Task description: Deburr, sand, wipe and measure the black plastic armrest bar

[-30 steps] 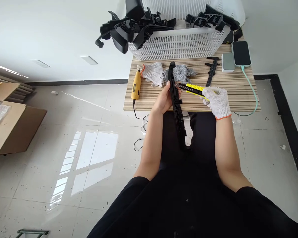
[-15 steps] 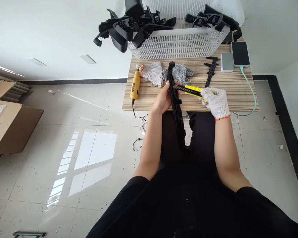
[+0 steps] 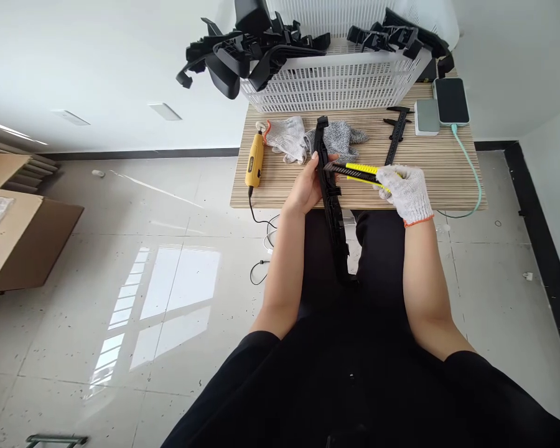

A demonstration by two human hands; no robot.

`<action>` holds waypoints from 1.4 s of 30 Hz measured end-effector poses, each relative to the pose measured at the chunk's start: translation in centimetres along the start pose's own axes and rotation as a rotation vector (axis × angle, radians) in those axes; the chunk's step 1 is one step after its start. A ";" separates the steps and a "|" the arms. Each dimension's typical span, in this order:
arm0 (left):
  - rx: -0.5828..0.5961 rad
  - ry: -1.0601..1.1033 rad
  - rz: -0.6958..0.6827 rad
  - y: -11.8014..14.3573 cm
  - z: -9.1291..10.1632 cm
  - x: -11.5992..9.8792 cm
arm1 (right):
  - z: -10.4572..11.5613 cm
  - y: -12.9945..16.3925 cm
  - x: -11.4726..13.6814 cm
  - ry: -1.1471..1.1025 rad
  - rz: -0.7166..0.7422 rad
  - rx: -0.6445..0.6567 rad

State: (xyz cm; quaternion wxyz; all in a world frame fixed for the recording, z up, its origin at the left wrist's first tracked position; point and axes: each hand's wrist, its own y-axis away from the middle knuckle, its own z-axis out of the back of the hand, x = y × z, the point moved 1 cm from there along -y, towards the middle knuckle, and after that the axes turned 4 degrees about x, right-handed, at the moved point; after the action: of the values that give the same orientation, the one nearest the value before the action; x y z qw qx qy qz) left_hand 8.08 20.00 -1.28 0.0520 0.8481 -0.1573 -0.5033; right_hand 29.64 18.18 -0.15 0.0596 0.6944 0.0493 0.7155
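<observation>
Two hands are at work, one bare and one gloved. The bare left hand is closed round one long black plastic trim piece, its thumb at the near edge and fingertips showing past the far side. The piece slants from above the counter down over the person's lap. The right hand, in one white knit glove with an orange cuff edge, grips one yellow-and-black utility knife; its blade end meets the piece beside the left fingers, though contact is too fine to confirm.

On the counter lie one yellow corded rotary tool, one white knit glove, grey knit glovewear whose count cannot be told, one black caliper, one grey-topped white box and one black-faced device with one teal cable. One white slotted basket carries two clusters of black plastic parts, overlapping too much to count.

The rotary tool bears one dark label, its lettering too small to read.
</observation>
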 end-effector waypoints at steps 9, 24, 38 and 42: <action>0.015 0.015 -0.014 0.0 0.0 0.0 | 0.1 -0.4 -0.4 -0.012 -0.012 0.025; 0.019 0.044 0.000 0.0 0.2 0.1 | -0.2 -0.2 0.0 -0.022 -0.009 0.034; -0.003 -0.011 -0.005 0.1 -0.1 0.0 | 0.2 -0.3 -0.6 -0.024 0.032 0.001; -0.026 0.024 0.000 0.1 -0.1 0.0 | 0.3 -0.3 -0.5 -0.014 0.040 -0.044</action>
State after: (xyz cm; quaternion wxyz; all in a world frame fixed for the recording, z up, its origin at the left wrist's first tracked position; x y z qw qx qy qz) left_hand 8.14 19.88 -1.23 0.0650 0.8533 -0.1503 -0.4951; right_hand 29.95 18.37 -0.67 0.0607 0.6986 0.0194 0.7127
